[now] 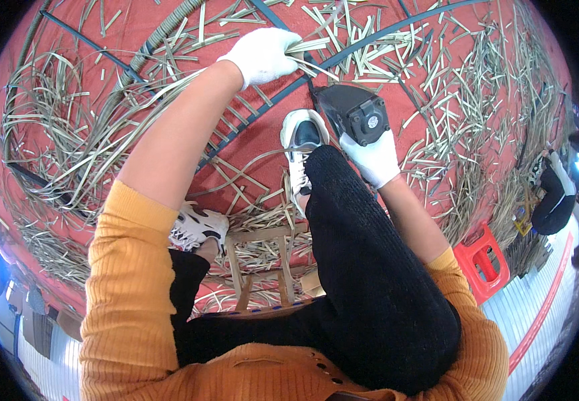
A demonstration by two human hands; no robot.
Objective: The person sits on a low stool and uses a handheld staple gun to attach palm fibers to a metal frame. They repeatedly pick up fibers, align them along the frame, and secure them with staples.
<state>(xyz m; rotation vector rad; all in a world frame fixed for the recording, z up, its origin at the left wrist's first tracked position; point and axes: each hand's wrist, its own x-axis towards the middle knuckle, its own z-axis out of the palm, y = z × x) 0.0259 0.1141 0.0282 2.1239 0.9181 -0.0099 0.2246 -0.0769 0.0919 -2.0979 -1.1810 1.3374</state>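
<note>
My left hand point(262, 57), in a white glove, is closed on a bundle of pale flat weaving strips point(313, 45) beside a dark bar. The strips' long tails point(112, 134) trail off to the left under my forearm. In its white glove, my right hand point(375, 159) grips a black staple gun point(349, 110), its bolted end cap towards me. The tool's narrow end is close to a dark metal frame point(259, 112), just below my left hand; whether they touch I cannot tell. Several short strips cross between the frame's bars.
Cut strips point(463, 127) litter the red floor point(396, 103). A wrapped curved tube point(166, 30) lies at the upper left. My shoe point(297, 150) stands close to the staple gun. A wooden stool point(262, 237) is below me, a red plastic stool point(482, 262) to the right. Another person point(553, 197) sits far right.
</note>
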